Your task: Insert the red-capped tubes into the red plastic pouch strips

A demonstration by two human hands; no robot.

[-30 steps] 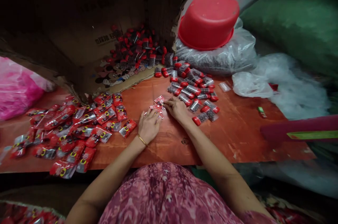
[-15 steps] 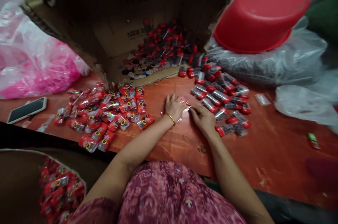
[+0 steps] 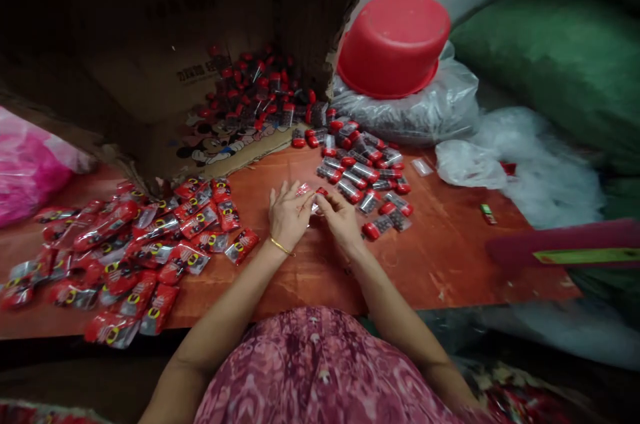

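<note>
In the middle of the table, my left hand [image 3: 289, 219], with a gold bangle at the wrist, pinches the edge of a small red-and-clear plastic packet [image 3: 303, 190] between thumb and forefinger, its other fingers spread. My right hand [image 3: 341, 219] meets it there, thumb and fingertips closed on the packet's near-right side. The fingers partly hide the packet. Just beyond my right hand lie several clear sachets with red ends and dark contents [image 3: 364, 172]. To the left of my left hand is a heap of printed red packets [image 3: 183, 261].
A large torn cardboard box [image 3: 260, 161] lies open at the back, with more red-ended sachets [image 3: 255, 91] inside. An upturned red basin [image 3: 395, 44] rests on a stuffed clear bag [image 3: 400, 121]. A small green object [image 3: 488, 213] lies at the right.
The view has swung to the right, so the phone has left it. My hands have come closer together, and my right fingertips now meet my left ones at the packet.
</note>
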